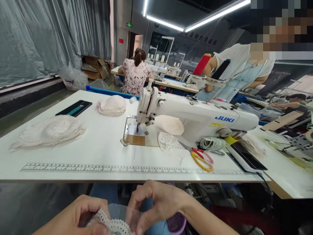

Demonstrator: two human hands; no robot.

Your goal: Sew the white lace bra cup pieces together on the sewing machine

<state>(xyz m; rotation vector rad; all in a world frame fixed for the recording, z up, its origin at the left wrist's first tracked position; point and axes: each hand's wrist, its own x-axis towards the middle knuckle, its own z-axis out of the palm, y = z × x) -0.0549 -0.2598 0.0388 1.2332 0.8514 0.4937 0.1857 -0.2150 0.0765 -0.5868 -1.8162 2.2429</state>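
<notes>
Below the table's front edge, over the lap, my left hand [85, 217] pinches a strip of white lace trim [112, 225]. A clear, see-through film [118, 211] shows beside the lace, between the two hands. My right hand [156, 204] is closed with thumb and bent fingers on the film's right side, close to the lace; the lower part of its grip is cut off by the frame. In front stands a white sewing machine [195, 112], its needle area [138, 128] having no fabric under it. A cream fabric piece [168, 124] and a lace piece [170, 141] lie by it.
Scissors [201, 159] with red and yellow handles lie beside a coil of pale cord [212, 143]. Fabric stacks [50, 130] [111, 106] and a dark phone-like box [74, 108] are at left. A printed ruler [97, 168] runs along the front. Co-workers [137, 73] are beyond.
</notes>
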